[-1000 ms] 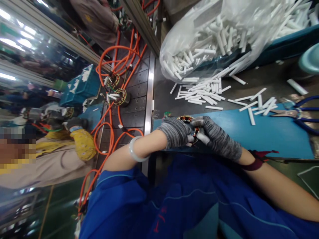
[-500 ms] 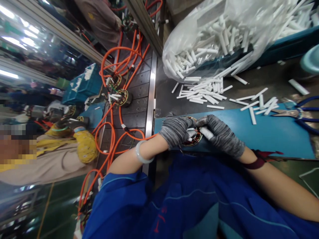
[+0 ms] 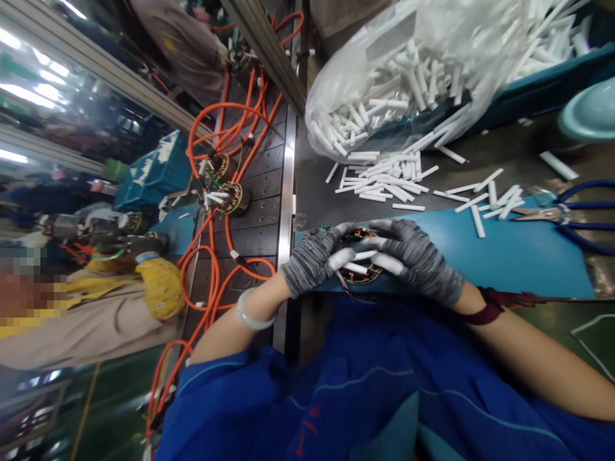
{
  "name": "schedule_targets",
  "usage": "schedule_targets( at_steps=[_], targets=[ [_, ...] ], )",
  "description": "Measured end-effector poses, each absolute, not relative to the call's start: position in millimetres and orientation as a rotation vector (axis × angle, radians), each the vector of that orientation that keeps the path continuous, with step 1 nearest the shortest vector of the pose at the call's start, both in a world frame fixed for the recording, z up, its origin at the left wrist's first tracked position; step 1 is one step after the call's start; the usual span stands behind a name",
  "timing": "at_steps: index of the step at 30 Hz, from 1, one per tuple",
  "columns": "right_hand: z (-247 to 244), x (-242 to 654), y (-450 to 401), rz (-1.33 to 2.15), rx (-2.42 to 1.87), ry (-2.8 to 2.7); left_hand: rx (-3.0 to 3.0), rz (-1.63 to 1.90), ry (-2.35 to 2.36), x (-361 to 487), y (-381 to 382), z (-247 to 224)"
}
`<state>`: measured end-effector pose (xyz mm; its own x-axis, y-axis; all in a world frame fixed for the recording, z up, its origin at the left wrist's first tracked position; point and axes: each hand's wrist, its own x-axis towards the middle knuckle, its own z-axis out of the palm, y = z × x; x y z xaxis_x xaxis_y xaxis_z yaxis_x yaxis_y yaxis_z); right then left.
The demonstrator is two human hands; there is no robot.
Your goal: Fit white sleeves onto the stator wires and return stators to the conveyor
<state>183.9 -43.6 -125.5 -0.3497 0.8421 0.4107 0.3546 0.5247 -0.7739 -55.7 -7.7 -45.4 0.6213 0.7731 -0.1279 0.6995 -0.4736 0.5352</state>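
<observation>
Dark bench (image 3: 312,195) is edged by a bright metal rail (image 3: 288,173); a dark plated track (image 3: 264,206) runs alongside. Metal beam (image 3: 266,51) slants overhead. Green floor (image 3: 129,390), lower left, bears a thin yellowish line (image 3: 88,403). White strip lights (image 3: 26,95) glow upper left.

We see long white ceiling lights (image 3: 29,96) glaring at the far left, where the dim background (image 3: 62,131) smears into blur. We find the grey striped knit-gloved hands (image 3: 423,256) evenly lit and fairly clear, with glints on the crumpled clear plastic bag (image 3: 321,118) and the straight silver metal strip (image 3: 289,169)
</observation>
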Motion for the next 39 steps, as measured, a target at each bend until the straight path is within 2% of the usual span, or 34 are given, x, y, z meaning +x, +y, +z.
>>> schedule_targets(
  at_steps=[6,12,17,21,26,29,33,39],
  targets=[
    [-146,189,-42,0.841,-1.040,-1.884,2.292,0.121,1.150,-54,-5,-49],
    [-121,202,-72,0.676,-1.056,-1.827,2.086,-0.060,1.109,-35,9,-37],
    [-121,180,-86,0.597,-1.038,-1.970,2.099,0.135,1.382,-18,13,-53],
    [-125,172,-81,0.867,-1.012,-1.851,2.180,0.221,1.514,-18,7,-56],
    [-124,178,-76,1.258,-0.920,-1.610,2.607,0.264,0.911,-46,0,-57],
    [-127,184,-71,1.350,-0.891,-1.595,2.723,0.147,0.719,-54,-1,-65],
    [-122,193,-54,1.437,-0.844,-1.677,2.724,0.031,0.698,-52,3,-64],
    [-100,198,-30,1.595,-0.701,-1.741,2.456,0.253,0.699,-54,12,-68]
  ],
)
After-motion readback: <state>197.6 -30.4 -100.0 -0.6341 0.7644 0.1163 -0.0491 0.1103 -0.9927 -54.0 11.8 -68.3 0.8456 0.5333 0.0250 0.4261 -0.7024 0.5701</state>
